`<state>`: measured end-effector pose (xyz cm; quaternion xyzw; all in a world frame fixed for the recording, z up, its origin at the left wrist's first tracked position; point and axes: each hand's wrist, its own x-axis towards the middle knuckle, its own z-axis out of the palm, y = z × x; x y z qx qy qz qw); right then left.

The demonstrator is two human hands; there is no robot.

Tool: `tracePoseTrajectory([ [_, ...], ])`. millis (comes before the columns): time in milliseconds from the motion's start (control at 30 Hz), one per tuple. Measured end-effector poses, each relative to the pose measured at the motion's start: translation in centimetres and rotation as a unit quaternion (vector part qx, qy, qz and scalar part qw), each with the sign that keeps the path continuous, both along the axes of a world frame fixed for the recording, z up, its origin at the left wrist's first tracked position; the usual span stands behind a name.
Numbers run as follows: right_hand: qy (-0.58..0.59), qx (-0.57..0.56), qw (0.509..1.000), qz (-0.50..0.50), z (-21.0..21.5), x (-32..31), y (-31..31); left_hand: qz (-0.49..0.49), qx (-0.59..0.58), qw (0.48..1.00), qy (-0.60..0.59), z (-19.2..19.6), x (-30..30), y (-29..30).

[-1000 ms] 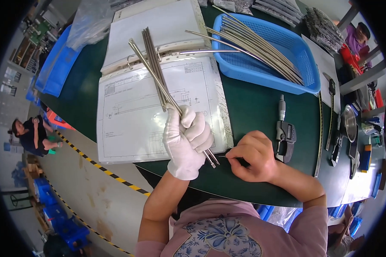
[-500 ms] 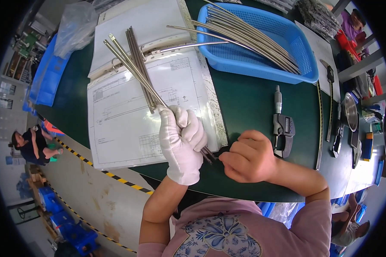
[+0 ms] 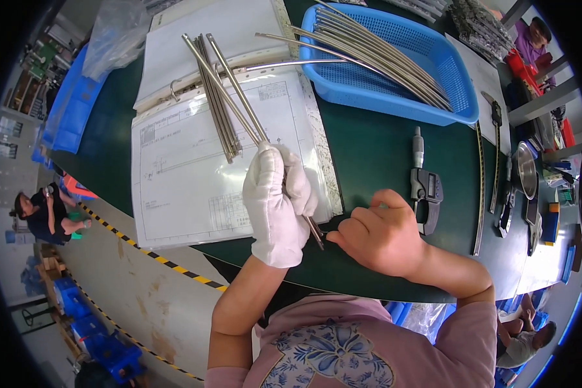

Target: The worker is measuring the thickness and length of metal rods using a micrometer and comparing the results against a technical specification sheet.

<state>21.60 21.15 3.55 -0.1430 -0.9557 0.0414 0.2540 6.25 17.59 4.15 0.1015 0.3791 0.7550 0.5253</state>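
Observation:
My left hand [image 3: 275, 207], in a white glove, is closed around two slim metal rods [image 3: 239, 107]. Their upper ends spread apart in a narrow V over an open binder, and their lower ends stick out below the glove. Close by those lower ends is my bare right hand [image 3: 381, 236], its fingers curled in; whatever they hold is hidden or too small to name. Several more rods [image 3: 216, 113] lie in a bundle on the binder's drawing sheet [image 3: 194, 213], behind the held ones.
A blue perforated basket [image 3: 459, 97] of metal rods stands at the far right, some rods jutting over its left rim. A digital micrometer [image 3: 427, 191] lies on the green table [image 3: 362, 161]. Farther right are a steel ruler [image 3: 479, 194], calipers [image 3: 496, 116] and a metal bowl [image 3: 527, 169].
The held rods have swung to the right at their upper ends and now spread apart instead of lying close together. My right hand has turned slightly, staying near their lower ends.

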Motion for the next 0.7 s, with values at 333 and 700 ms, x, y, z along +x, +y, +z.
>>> tracePoseTrajectory([
  [333,0.072,-0.134,0.988,0.042,-1.1,0.0,0.6,-0.016,-0.025,0.999,-0.027,-0.2,-0.7,0.5],
  [700,0.112,-0.146,0.982,0.048,-1.5,-0.2,0.7,-0.102,0.079,0.989,-0.07,-1.0,-1.7,0.0],
])
